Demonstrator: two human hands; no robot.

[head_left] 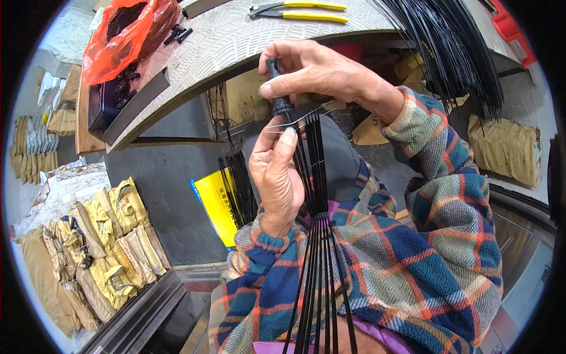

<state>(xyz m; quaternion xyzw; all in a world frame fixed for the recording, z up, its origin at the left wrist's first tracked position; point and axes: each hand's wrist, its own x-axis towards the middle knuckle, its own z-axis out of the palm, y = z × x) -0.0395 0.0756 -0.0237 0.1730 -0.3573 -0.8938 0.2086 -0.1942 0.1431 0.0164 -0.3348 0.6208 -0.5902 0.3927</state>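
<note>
A black plastic umbrella runner (pixel 282 106) stands upright between my two hands. My right hand (pixel 309 74) closes thumb and fingers around its upper part from the right. My left hand (pixel 276 177) pinches the runner's lower end from beneath, thumb on the near side. A thin silvery wire (pixel 321 111) passes by the left thumb and through the ends of several black umbrella ribs (pixel 318 162). These ribs hang side by side, just right of my left hand, and run down over my lap and plaid sleeve. The left fingertips behind the runner are partly hidden.
Yellow-handled pliers (pixel 300 12) lie on the patterned table (pixel 218 44). An orange plastic bag (pixel 127 41) and a dark tray of small black parts (pixel 109 106) are at left. Long black rods (pixel 448 47) overhang the table at right. Wrapped bundles (pixel 100 253) lie lower left.
</note>
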